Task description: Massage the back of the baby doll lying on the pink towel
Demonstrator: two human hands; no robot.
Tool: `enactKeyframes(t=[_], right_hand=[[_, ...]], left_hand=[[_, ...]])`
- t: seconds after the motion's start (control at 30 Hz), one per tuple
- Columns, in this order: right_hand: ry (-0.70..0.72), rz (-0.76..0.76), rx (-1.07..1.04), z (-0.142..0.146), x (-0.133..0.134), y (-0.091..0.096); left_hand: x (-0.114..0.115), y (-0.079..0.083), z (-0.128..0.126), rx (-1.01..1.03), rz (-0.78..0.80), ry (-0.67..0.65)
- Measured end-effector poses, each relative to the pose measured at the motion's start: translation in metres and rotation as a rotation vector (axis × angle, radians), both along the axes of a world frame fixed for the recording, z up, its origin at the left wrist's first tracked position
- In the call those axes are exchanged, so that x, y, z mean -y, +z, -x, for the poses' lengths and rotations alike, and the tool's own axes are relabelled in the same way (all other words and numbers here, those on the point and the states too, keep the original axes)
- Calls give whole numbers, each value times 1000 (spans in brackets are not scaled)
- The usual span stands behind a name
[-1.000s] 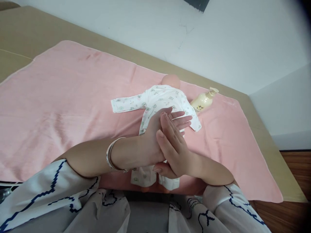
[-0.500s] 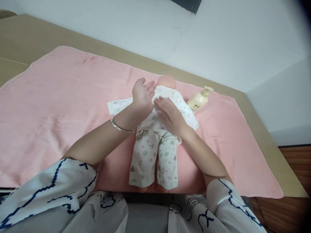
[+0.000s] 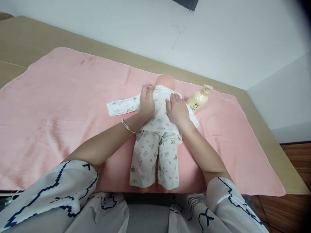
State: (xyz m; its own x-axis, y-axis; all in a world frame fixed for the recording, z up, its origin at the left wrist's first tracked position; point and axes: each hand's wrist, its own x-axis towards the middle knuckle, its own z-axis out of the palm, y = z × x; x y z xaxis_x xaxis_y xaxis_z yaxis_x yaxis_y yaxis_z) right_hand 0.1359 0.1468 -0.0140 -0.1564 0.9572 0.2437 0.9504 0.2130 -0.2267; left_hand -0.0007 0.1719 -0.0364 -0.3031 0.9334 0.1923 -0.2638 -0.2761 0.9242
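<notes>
A baby doll lies on the pink blanket, its bald head away from me and its feet toward me. It wears a white printed top and matching trousers. My left hand is at the left side of the doll's chest, on edge with fingers slightly bent and holding nothing. On the right side of the chest my right hand lies flat, palm down, fingers extended. One sleeve stretches out to the left. Just right of the doll is a cream pump bottle.
The pink blanket covers much of a tan table. A white wall rises behind the table, with a dark object at the top. Brown wood-patterned flooring shows at the lower right.
My hands were close together above the chest, the left palm turned up. Now they are apart, the left turned inward at one side and the right lowered flat on the other.
</notes>
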Motion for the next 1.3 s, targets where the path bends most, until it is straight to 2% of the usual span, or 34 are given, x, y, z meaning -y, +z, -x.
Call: enactKeyframes(t=[0.03, 0.1, 0.17, 0.2, 0.27, 0.33, 0.43, 0.47, 0.57, 0.63, 0.8, 0.87, 0.93, 0.97, 1.03, 1.13, 1.2, 1.3], right_hand=[[37, -4, 23, 5, 6, 2], [200, 14, 28, 10, 12, 5], [346, 54, -10, 5, 8, 7], [374, 72, -34, 0, 3, 7], [341, 89, -69, -10, -7, 6], [204, 89, -68, -11, -9, 4], [-46, 58, -11, 5, 12, 2], [-50, 38, 23, 12, 23, 2], [162, 13, 87, 26, 41, 3], [244, 53, 75, 22, 34, 4], [118, 87, -52, -7, -9, -2], [31, 62, -47, -6, -8, -3], [-1, 31, -12, 3, 6, -3], [31, 23, 12, 9, 15, -2], [183, 42, 51, 18, 29, 2], [402, 87, 41, 16, 26, 4], [424, 76, -25, 4, 10, 2], [275, 31, -134, -15, -16, -8]], left_hand=[[-1, -1, 0, -2, -17, 8], [0, -1, -1, -2, -64, 5], [1, -1, -1, -15, -77, -20], [0, -2, 0, -22, -67, -28], [-4, -5, 1, -48, -45, -25], [-10, -10, 2, -103, -51, 17], [-18, -19, 3, -217, -69, 76], [-20, -21, 3, -245, -67, 82], [-22, -24, 3, -293, -57, 80], [-21, -24, 3, -314, -57, 84], [-17, -21, 4, -398, -113, 91], [-16, -21, 4, -451, -133, 91], [-16, -21, 4, -521, -160, 95], [-16, -22, 4, -557, -175, 97], [-16, -24, 5, -614, -201, 98], [-16, -28, 8, -678, -224, 91], [-16, -30, 11, -731, -252, 85], [-15, -32, 13, -847, -279, 60]])
